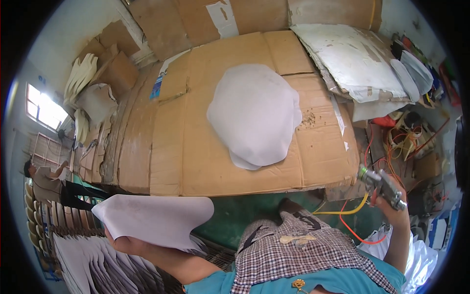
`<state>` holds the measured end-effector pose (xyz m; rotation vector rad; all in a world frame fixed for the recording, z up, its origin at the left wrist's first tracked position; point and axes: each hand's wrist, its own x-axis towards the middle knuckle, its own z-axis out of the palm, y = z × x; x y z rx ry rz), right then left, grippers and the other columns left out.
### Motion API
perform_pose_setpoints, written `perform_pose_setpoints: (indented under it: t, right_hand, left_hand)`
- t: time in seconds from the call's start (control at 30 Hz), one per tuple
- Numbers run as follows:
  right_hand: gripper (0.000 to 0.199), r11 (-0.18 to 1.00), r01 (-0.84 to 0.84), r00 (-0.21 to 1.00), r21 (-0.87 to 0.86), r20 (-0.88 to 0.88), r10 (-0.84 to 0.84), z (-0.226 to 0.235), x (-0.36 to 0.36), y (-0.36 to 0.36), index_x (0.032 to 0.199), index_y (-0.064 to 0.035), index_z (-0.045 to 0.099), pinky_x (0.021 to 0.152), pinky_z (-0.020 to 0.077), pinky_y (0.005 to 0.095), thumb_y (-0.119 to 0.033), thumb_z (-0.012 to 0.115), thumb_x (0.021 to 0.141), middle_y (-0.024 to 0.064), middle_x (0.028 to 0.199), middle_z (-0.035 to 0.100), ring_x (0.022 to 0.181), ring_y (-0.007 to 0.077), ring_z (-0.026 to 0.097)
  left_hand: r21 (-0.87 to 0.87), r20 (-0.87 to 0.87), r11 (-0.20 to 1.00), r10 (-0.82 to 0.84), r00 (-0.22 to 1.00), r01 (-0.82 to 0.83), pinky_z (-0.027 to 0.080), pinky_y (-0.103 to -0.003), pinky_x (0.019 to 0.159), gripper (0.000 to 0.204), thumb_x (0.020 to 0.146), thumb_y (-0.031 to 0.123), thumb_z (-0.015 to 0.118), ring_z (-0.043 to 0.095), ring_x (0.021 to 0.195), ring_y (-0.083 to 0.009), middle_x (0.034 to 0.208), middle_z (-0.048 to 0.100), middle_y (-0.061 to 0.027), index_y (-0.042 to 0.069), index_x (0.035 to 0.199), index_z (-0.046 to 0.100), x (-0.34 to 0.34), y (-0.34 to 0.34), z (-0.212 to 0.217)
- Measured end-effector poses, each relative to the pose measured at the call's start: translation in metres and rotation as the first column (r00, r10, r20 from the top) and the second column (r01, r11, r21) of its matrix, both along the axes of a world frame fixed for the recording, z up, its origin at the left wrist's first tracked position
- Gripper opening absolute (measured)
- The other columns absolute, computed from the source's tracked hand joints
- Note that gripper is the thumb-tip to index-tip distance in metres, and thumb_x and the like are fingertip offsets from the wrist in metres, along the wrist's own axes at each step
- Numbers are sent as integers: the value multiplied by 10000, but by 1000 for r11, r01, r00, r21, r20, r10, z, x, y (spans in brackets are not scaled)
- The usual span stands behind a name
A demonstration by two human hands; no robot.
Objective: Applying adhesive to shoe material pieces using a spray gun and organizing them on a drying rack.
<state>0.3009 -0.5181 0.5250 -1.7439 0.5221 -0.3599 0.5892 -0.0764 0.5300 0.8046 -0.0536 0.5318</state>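
Note:
My left hand (117, 241) grips the edge of a pale lilac-grey curved sheet (156, 218), held off the near left side of the table; part of the hand is hidden by the sheet. In my right hand (393, 209), a metal spray gun (384, 188) with a green-ringed end points toward the upper left, beside the table's near right corner. A yellow hose (350, 210) and an orange hose (360, 238) hang near it. A pile of similar pale rounded sheets (254, 112) lies flat on the cardboard-covered table (166, 166), apart from both hands.
Many pale sheets (93, 259) hang on a rack at lower left. Another person (49, 186) stands at far left. White-topped boards (352, 59) are stacked at back right, above tangled hoses (396, 142). Curved cream pieces (81, 76) stand at back left.

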Motion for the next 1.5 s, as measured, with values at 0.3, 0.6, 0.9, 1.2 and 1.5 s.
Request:
perform_pose_setpoints:
  t: [0.3, 0.6, 0.9, 1.2, 1.5]
  right_hand:
    - [551, 989, 0, 989, 150, 148, -22, -14, 9, 19, 1216, 18, 399, 630, 469, 273, -122, 654, 748, 67, 795, 555, 679, 138, 556]
    - [556, 995, 70, 993, 75, 90, -76, -8, -20, 19, 1188, 21, 428, 613, 479, 269, -183, 675, 733, 55, 764, 557, 666, 137, 561]
    - [535, 990, -132, 990, 47, -51, 134, -12, -39, 11, 1174, 18, 449, 610, 467, 255, -101, 667, 701, 44, 758, 575, 668, 131, 572]
    - [495, 982, -93, 992, 166, 105, 76, -21, 28, 24, 1210, 16, 412, 618, 470, 273, -80, 610, 766, 57, 791, 564, 681, 135, 562]
    - [250, 987, 135, 977, 92, 152, -147, -19, 44, 11, 947, 16, 544, 653, 469, 291, -144, 614, 768, 60, 736, 575, 656, 149, 568]
  left_hand:
    - [266, 91, 958, 86, 992, -108, 511, -391, 744, 330, 868, 181, 420, 601, 847, -256, 993, 590, -157, -48, 1079, 528, -11, -3, -15]
    - [862, 395, 64, 537, 745, -503, 509, -384, 698, 458, 887, 338, 357, 589, 851, -251, 1016, 556, -173, -46, 1091, 503, -16, -20, -29]
    - [769, 158, 530, 385, 909, -358, 509, -383, 696, 453, 889, 336, 359, 590, 842, -250, 1004, 560, -168, -47, 1077, 512, -7, -10, -42]
    - [452, -1, 886, 114, 993, -101, 508, -381, 693, 447, 890, 333, 361, 591, 831, -248, 990, 565, -162, -47, 1061, 522, -8, 3, -46]
    - [343, -22, 930, 145, 989, -129, 514, -418, 677, 395, 896, 229, 326, 604, 793, -286, 968, 587, -184, -64, 1065, 531, -16, -16, -34]
